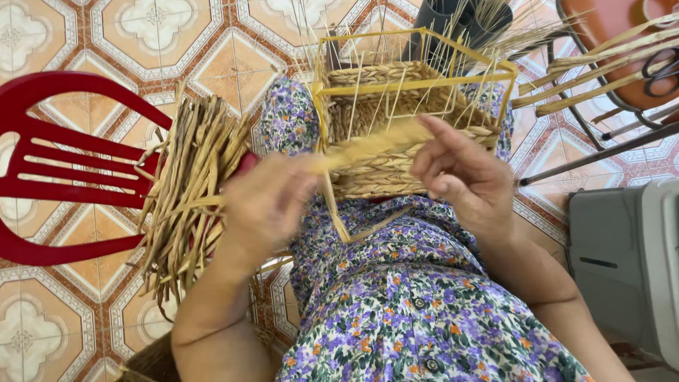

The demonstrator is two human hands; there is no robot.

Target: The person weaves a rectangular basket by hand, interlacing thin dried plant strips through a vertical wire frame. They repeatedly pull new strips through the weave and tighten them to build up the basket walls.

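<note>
Basket (396, 141) on your lap | straw strip (368, 145) lies sideways across its front | left hand (272, 201) pinches one end, blurry | right hand (463, 173) closer, fingers pressing strip

Half-woven straw basket (396, 134) sits on the lap, built around a yellow wire frame (424, 76), thin stakes poking up. One flat straw strand (368, 145) runs across its front wall, loose end dangling down.

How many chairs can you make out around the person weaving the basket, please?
2: a red plastic chair at the left, holding a bundle of dried straw, and a metal-framed chair at the upper right, partly cut off. Others may lie out of view.
</note>
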